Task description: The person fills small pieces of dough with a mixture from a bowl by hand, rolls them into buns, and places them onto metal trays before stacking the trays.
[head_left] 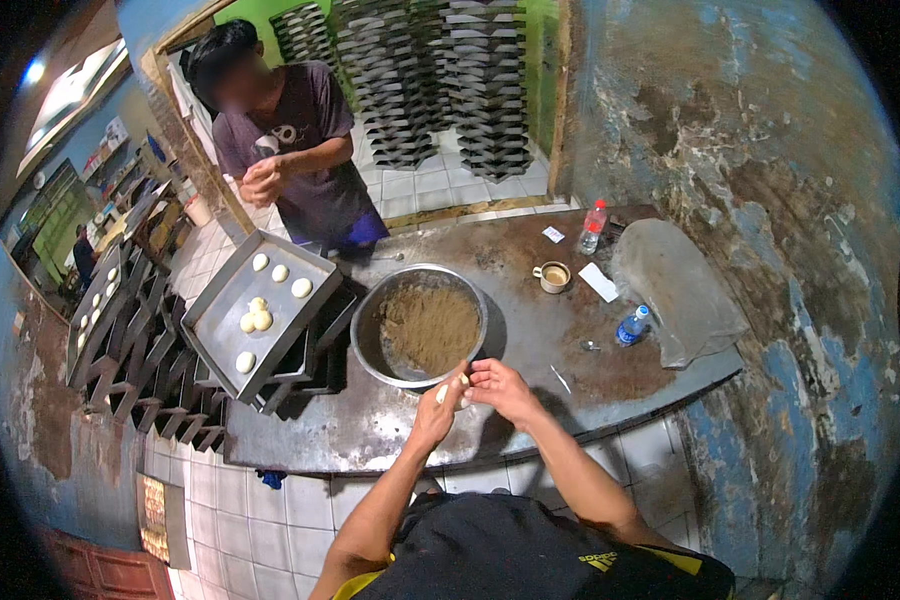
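Just over the near rim of a wide metal basin (368,365), both my hands meet. My left hand (434,412) is closed around a small piece of pale dough (441,394), most of which the fingers hide. The fingers of my right hand (505,393) are curled in and pinch at the dough's edge beside the left thumb. Inside the basin lies a heap of brown, crumbly filling (430,322). Left of it, a square metal tray (205,322) carries several round dough balls (301,288), with a few bunched together in the middle.
Across the table a co-worker (290,150) stands with hands together. More trays (160,350) are stacked crosswise at left. On the table's right are a cup (552,277), a clear bottle (592,228), a blue-capped bottle (632,327), a white paper (599,283) and a grey sheet (670,290).
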### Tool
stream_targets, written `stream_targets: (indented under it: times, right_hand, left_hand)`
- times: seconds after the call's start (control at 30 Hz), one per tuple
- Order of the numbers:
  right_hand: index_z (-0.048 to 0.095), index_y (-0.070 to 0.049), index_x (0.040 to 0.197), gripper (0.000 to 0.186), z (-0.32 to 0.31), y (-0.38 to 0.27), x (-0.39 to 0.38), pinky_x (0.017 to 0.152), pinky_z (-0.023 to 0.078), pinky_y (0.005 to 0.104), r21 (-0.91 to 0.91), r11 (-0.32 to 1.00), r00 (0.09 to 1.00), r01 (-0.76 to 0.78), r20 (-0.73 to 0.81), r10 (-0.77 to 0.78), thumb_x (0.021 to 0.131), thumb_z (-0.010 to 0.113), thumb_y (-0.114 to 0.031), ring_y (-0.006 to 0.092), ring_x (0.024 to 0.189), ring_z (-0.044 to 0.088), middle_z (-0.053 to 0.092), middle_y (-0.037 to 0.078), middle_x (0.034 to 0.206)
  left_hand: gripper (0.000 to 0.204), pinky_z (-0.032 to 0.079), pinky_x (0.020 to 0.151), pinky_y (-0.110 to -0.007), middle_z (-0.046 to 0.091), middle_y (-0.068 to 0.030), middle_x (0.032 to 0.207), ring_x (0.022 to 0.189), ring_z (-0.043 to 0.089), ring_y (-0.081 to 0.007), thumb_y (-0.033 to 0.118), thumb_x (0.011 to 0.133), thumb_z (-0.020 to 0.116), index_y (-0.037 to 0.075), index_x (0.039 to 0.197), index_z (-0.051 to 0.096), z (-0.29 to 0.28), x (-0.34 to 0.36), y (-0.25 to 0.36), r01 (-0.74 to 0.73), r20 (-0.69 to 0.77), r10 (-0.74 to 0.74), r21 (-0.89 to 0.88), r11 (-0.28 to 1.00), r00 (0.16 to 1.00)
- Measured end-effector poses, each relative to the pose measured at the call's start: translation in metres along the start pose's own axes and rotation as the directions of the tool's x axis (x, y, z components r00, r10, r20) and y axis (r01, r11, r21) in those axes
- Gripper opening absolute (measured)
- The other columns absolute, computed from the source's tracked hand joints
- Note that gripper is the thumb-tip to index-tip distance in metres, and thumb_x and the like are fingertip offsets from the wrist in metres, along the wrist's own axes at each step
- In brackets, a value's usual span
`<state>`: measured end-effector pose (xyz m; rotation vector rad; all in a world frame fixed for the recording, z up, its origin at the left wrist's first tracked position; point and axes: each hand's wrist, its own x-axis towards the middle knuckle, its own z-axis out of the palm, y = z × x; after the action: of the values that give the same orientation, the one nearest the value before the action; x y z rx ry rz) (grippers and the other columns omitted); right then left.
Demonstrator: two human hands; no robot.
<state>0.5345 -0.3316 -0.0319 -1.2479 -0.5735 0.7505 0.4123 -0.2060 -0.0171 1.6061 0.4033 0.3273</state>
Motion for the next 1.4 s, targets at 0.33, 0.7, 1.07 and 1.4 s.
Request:
stream_targets:
  times: [0.33, 0.7, 1.07, 1.4]
  right_hand:
    - [0.066, -0.001, 0.118, 0.031, 0.110, -0.005, 0.019, 0.089, 0.054, 0.0406, -0.015, 0.963, 0.959, 0.269, 0.095, -0.267, 0.090, 0.071, -0.011, 0.0358, 0.094, 0.069, 0.071, 0.017, 0.097]
    - [0.056, -0.001, 0.130, 0.043, 0.292, 0.016, 0.076, 0.100, 0.048, 0.0349, 0.235, 0.841, 0.811, -0.487, 0.479, 0.336, 0.106, 0.053, -0.036, 0.0178, 0.112, 0.063, 0.065, 0.008, 0.124]
    - [0.050, 0.009, 0.133, 0.055, 0.574, 0.127, 0.370, 0.107, 0.042, 0.0460, -0.635, 0.229, 0.646, 0.738, 0.763, 0.033, 0.096, 0.062, -0.029, 0.0464, 0.128, 0.050, 0.052, 0.031, 0.138]
    - [0.042, 0.003, 0.147, 0.060, 0.609, 0.177, 0.409, 0.120, 0.024, 0.0483, -0.575, 0.327, 0.538, 0.750, 0.818, 0.206, 0.105, 0.050, -0.039, 0.0391, 0.147, 0.030, 0.032, 0.025, 0.159]
  left_hand:
    - [0.038, 0.048, 0.098, -0.033, 0.072, -0.0096, 0.116, 0.111, 0.064, -0.0171, 0.033, 0.104, 0.057, 0.001, 0.117, 0.071, -0.077, -0.051, 0.022, 0.326, -0.259, -0.310, 0.022, 0.945, 0.915]
    - [0.053, 0.040, 0.109, -0.034, 0.048, -0.0096, 0.153, 0.139, 0.042, -0.0186, 0.047, 0.108, 0.043, 0.009, 0.141, 0.060, -0.231, -0.057, 0.019, -0.162, -0.522, 0.011, -0.244, 0.956, 0.853]
    - [0.046, 0.050, 0.098, -0.033, 0.055, -0.0116, 0.142, 0.124, 0.057, -0.0205, 0.007, 0.099, 0.060, 0.001, 0.144, 0.051, -0.470, -0.158, -0.053, -0.154, -0.901, -0.072, -0.151, 0.976, 0.427]
    - [0.036, 0.048, 0.092, -0.027, 0.063, -0.0094, 0.127, 0.112, 0.062, -0.0150, 0.008, 0.100, 0.059, 0.003, 0.136, 0.058, -0.516, -0.172, -0.063, -0.030, -0.910, -0.151, -0.177, 0.984, 0.386]
